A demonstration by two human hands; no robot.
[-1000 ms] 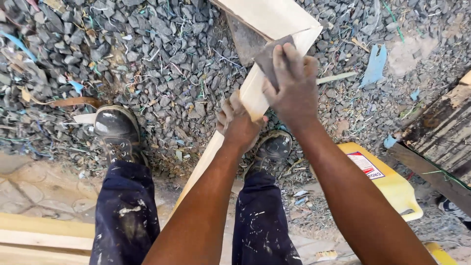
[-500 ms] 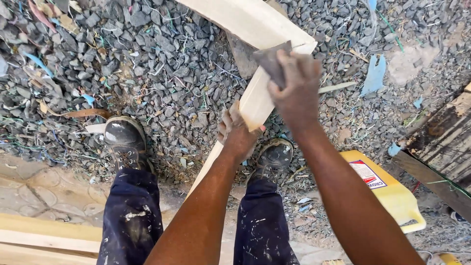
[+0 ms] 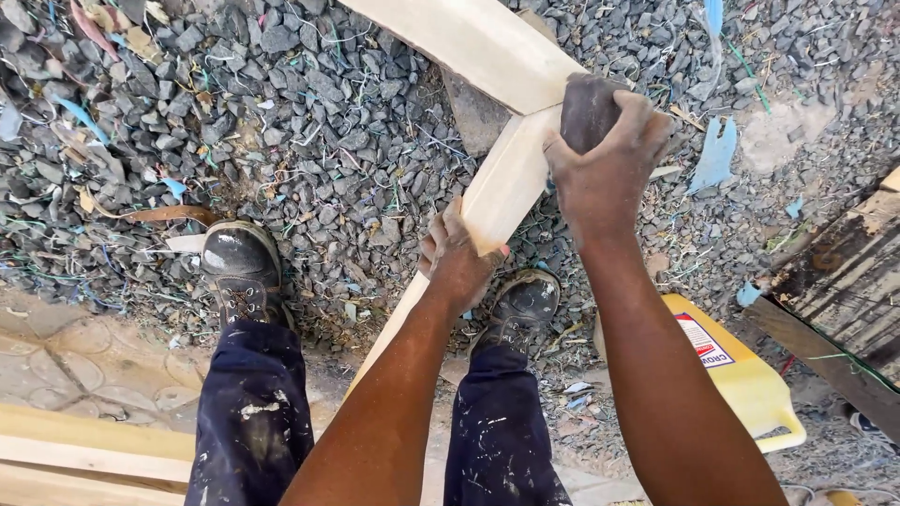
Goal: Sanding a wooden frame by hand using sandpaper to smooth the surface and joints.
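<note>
My left hand grips a long pale wooden plank that slants up from between my legs toward a second pale plank lying across it at the top. My right hand is closed around a dark grey stone, held against the spot where the two planks meet. Both my arms stretch forward over my dark, paint-spattered trousers. My two dusty black shoes stand on grey gravel.
Grey gravel mixed with scraps of blue plastic and wire covers the ground. A yellow plastic container lies at the right by my leg. Dark weathered boards lie at the far right. Pale planks lie at the lower left.
My right hand with the stone has come down closer to the joint of the planks. The view has shifted slightly, and my left hand keeps its hold on the slanted plank.
</note>
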